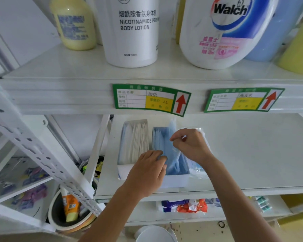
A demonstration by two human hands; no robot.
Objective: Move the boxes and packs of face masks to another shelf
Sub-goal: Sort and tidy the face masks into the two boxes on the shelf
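Observation:
Two open boxes of face masks stand side by side on the middle shelf (252,154). The left box (133,145) holds white-wrapped masks. The right box (175,179) holds blue masks (162,138). My left hand (147,170) rests at the front of the blue box, fingers curled onto the blue masks. My right hand (191,145) hovers over the same box and pinches a blue mask that sticks up out of it. A clear plastic pack of masks (198,169) lies just right of the box, partly hidden by my right wrist.
The upper shelf (77,70) carries a yellow bottle (73,23), a white body lotion bottle (131,32), a Walch bottle (222,32) and others. Green price tags (150,99) hang on its edge. Packets (184,206) lie on the lower shelf; a bucket (68,212) stands at the left.

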